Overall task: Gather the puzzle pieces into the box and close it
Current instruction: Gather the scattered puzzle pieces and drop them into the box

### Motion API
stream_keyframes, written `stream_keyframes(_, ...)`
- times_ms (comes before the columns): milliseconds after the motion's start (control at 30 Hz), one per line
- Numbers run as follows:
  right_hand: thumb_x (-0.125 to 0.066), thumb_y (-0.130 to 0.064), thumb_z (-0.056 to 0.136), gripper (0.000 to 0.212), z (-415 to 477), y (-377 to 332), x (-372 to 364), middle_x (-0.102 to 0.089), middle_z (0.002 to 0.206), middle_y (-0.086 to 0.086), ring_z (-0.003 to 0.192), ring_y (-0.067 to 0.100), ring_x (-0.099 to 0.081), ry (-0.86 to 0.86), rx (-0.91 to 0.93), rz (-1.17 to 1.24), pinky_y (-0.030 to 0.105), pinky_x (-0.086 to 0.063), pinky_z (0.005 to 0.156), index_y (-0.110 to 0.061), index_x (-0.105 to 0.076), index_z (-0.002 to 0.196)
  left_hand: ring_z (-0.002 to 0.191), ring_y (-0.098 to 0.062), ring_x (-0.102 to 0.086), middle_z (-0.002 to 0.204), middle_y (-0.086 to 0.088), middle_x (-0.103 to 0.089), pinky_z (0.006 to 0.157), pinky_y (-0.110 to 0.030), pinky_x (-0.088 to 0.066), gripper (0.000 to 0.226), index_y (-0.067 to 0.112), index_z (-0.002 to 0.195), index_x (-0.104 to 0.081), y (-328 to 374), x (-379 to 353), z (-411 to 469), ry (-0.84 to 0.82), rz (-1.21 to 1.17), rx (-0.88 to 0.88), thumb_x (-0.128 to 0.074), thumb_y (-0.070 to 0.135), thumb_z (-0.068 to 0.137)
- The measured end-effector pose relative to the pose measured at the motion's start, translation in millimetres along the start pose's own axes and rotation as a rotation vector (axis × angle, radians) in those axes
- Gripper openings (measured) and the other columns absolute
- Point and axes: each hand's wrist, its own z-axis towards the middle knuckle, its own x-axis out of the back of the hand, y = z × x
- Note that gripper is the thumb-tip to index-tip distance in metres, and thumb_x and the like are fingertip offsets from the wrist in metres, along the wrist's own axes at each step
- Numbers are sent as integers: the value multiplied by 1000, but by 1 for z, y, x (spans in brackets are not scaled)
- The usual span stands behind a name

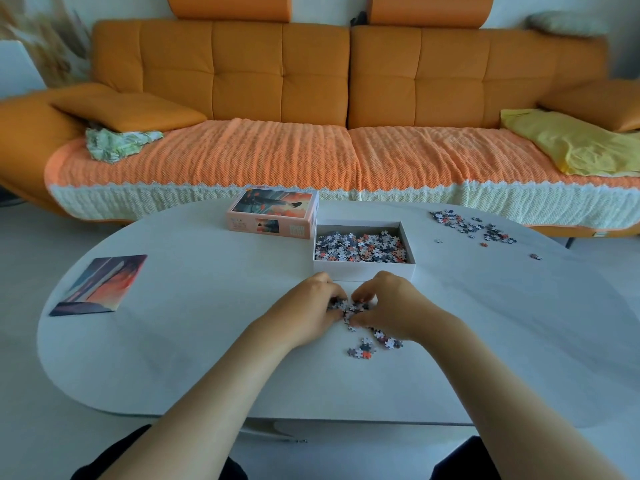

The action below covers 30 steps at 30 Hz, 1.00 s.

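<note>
Lid (273, 213) left of box (363, 270); loose pieces (472, 226) right.

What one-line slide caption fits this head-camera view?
Left hand and right hand gather loose puzzle pieces on the white table near the open box.

Open white box (363, 270), well filled with grey, white and orange puzzle pieces (360, 247), toward the table's far edge; its picture lid (273, 214) just beside its left. A small cluster (362, 349) lies mid-table, a scatter (474, 226) near the far right edge.
</note>
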Motion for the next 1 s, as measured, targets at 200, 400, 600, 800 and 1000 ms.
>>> stream_keyframes(200,-74,-25,81,18,5,0,1,-68,97,-8,77,5,-59,18,24,21,9,-41,60,-24,-74,100,83,-8,-53,99,7,-51,75,-18,-40,19,21,106,-69,-2,4,4,47,-81,16,-70,21,88)
stream_keyframes(400,-74,-19,83,8,9,0,14,-69,76,-10,53,5,-59,34,36,52,8,-44,47,-26,-76,85,76,-2,-56,88,14,-58,66,-14,-41,13,24,97,-70,-2,16,13,57,-189,57,-74,22,84)
stream_keyframes(600,-73,-20,84,7,25,5,35,-64,81,-14,68,1,-58,353,127,100,6,-39,62,-25,-77,87,73,3,-51,94,11,-58,63,-8,-34,12,25,100,-69,-2,31,38,310,-243,-7,-70,25,88)
stream_keyframes(800,-67,-17,89,16,54,16,32,-63,98,1,83,15,-58,538,158,69,14,-36,72,-17,-76,103,85,-9,-54,105,5,-59,73,-24,-42,19,25,111,-70,-7,22,66,450,-121,13,-62,29,93)
stream_keyframes(1000,-52,-24,99,28,63,28,24,-59,116,1,102,22,-56,395,130,-95,31,-46,86,-22,-66,123,104,-24,-50,108,0,-62,86,-36,-39,27,23,119,-69,-13,7,73,421,121,-71,-53,28,98)
